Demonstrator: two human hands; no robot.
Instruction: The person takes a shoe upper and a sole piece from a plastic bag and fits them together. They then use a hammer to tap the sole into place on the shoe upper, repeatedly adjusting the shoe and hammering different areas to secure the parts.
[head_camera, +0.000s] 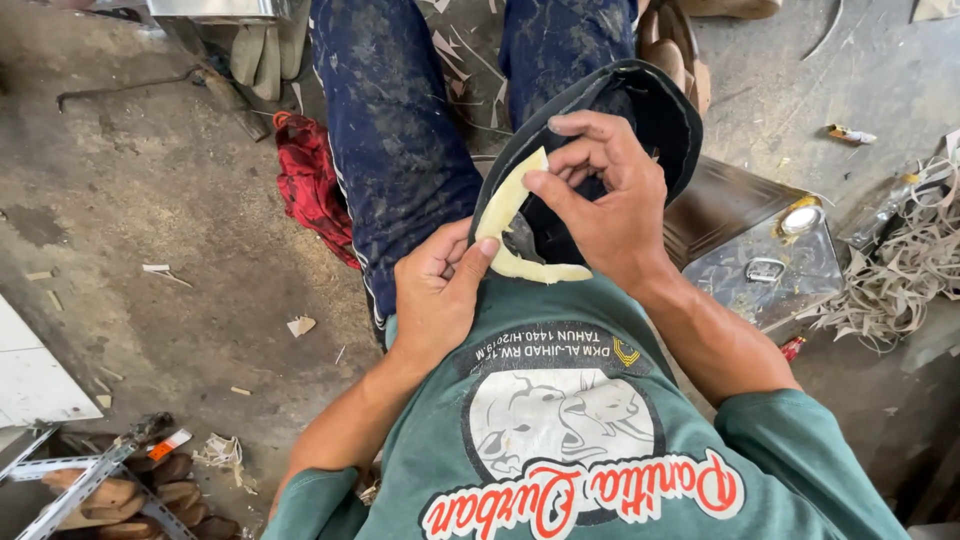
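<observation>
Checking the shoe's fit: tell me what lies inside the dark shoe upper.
A pale yellow curved strip lines the inner rim of the dark shoe upper, pressed by the right hand and left hand. Deeper inside is dark and hidden by the fingers.

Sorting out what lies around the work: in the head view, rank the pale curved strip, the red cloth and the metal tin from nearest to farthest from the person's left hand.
1. Pale curved strip: touching the left hand, at its thumb.
2. Red cloth: on the floor, beyond the blue trouser leg.
3. Metal tin: farthest, past the right hand.
</observation>
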